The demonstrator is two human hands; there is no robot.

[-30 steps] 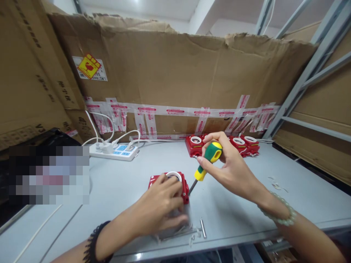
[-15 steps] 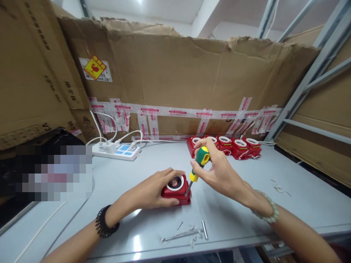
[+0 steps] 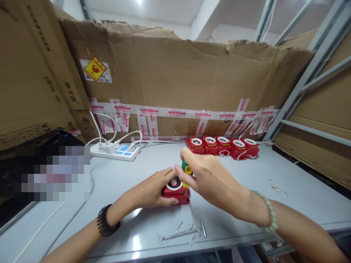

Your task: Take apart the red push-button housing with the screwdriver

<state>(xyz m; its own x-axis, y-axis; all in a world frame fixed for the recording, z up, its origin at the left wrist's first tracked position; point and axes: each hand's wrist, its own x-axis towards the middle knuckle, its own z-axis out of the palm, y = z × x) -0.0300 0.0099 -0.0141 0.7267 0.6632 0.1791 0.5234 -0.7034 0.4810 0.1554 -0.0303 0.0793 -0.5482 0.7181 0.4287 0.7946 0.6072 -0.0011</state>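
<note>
A red box (image 3: 179,196) with a white ring and a dark round centre on top lies on the grey table. My left hand (image 3: 152,188) is closed around its left side, thumb along the front and fingers over the back. In my right hand (image 3: 204,171) is a screwdriver (image 3: 187,169) with a green and yellow handle, mostly covered by my fingers. It stands nearly upright, its shaft down at the box's front right corner. In front of the box lie a small screw (image 3: 179,224), a long metal rod (image 3: 179,234) and a short metal bar (image 3: 203,228).
Several similar red boxes (image 3: 210,146) stand in a row at the back right. A white power strip (image 3: 115,151) with plugs and cables sits at the back left. Tall cardboard (image 3: 175,73) walls the rear. Small scraps (image 3: 275,188) lie on the right.
My right hand has moved left and turned over the screwdriver, which now stands more upright and is more hidden. The left hand keeps its hold on the red box.
</note>
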